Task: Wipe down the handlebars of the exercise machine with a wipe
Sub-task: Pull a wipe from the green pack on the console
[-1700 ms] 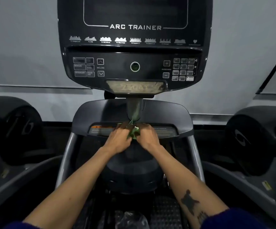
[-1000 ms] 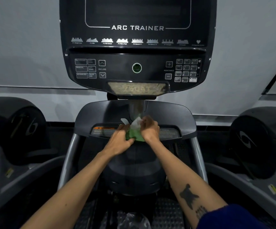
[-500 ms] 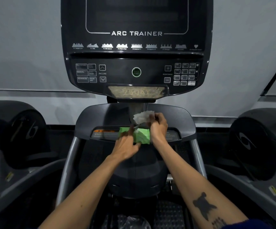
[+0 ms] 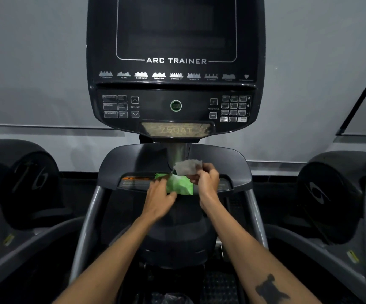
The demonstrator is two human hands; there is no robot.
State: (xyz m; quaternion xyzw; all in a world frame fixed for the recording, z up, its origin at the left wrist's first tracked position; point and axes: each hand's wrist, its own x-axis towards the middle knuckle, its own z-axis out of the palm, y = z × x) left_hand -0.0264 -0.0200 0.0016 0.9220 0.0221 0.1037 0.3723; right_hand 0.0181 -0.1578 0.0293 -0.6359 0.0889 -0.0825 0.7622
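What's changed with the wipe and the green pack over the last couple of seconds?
The right hand has drawn the wipe up out of the green pack and pinches it above it. The left hand still holds the pack, now more exposed, at the console shelf. No handlebar wiped yet.

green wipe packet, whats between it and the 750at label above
In the head view, the pale wipe pinched by the right hand, then the console's grey neck.
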